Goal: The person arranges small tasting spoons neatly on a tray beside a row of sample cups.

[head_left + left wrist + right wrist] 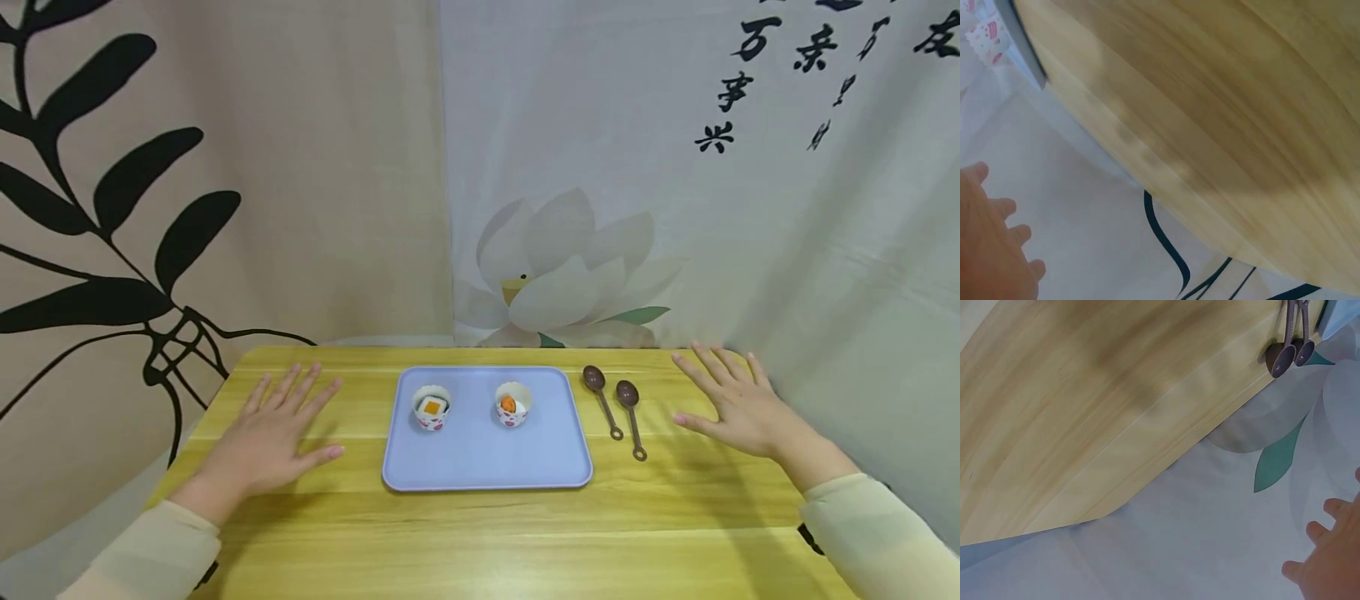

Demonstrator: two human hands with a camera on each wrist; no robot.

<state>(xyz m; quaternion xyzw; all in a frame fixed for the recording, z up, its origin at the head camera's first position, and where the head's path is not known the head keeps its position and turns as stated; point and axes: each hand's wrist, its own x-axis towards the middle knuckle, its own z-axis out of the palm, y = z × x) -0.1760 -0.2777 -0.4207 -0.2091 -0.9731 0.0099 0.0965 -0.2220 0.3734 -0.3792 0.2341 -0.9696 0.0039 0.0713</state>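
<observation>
My left hand is over the table's left side, fingers spread and palm down, holding nothing. Over the right side, my right hand is spread the same way, nearest to two brown spoons. One spoon lies beside the tray, and the other spoon is slightly to its right; both have ring-ended handles pointing toward me. A light blue tray lies between the hands. On its left stands a patterned paper cup with a white and orange piece inside; a similar cup on its right holds an orange piece.
The light wooden table ends at a fabric curtain close behind it. Dark leaves are printed on the curtain's left part, with a pale lotus and dark characters on the right part.
</observation>
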